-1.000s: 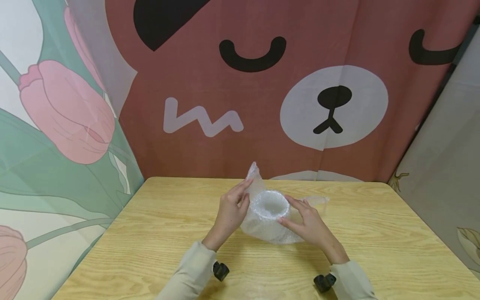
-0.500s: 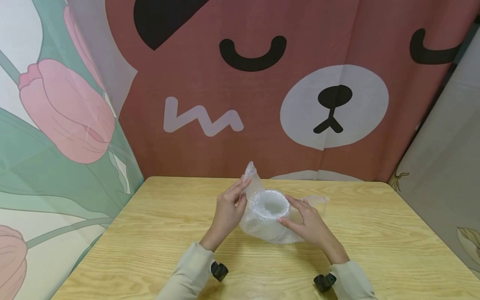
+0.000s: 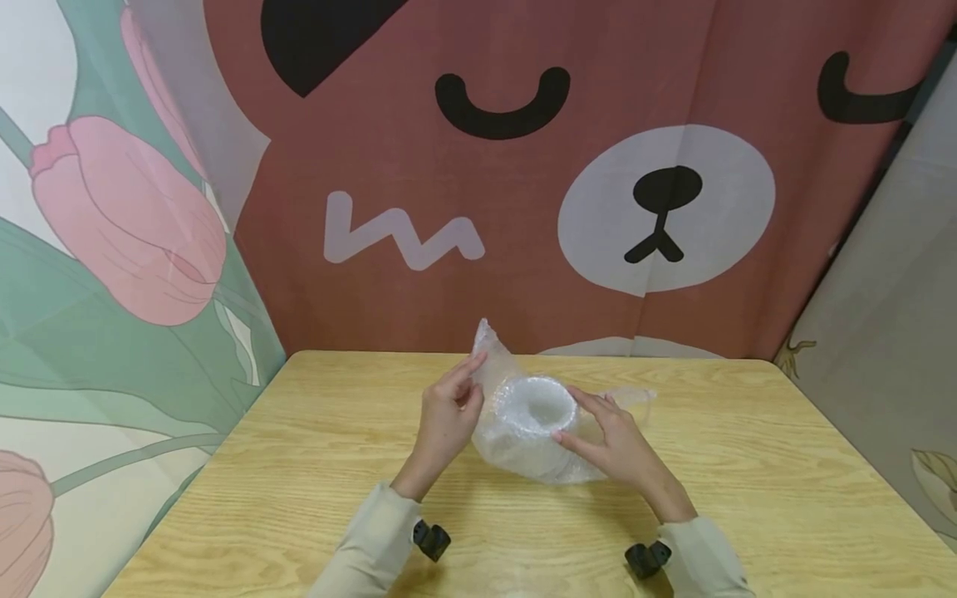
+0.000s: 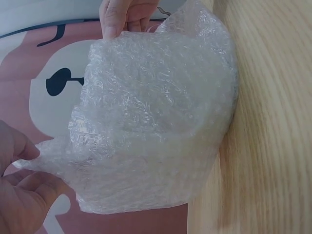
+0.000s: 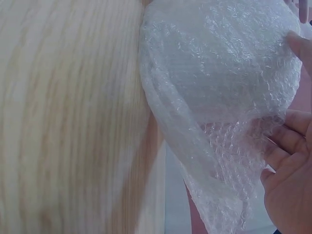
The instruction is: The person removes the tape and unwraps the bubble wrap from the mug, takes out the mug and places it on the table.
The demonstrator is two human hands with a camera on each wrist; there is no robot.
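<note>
A bundle of clear bubble wrap (image 3: 523, 458) sits on the table, wound around a pale, rounded thing whose kind is hidden. Its top forms a round rim with a hollow in the middle. My left hand (image 3: 447, 419) pinches a raised flap (image 3: 489, 353) at the bundle's left side; in the left wrist view thumb and fingers close on the flap's edge. On the other side my right hand (image 3: 624, 448) grips the rim between thumb and fingers. A loose end (image 5: 229, 170) of the wrap hangs beyond the right hand's fingers in the right wrist view.
The wooden table (image 3: 284, 490) ends just behind the bundle, against a hanging cloth (image 3: 389, 307) printed with a bear. Flowered cloths (image 3: 134, 349) hang at the sides. A small black camera (image 3: 431, 540) is on each wrist.
My left hand has drawn the flap a little to the left, away from the rim, widening the gap. The right hand has stayed on the rim.
</note>
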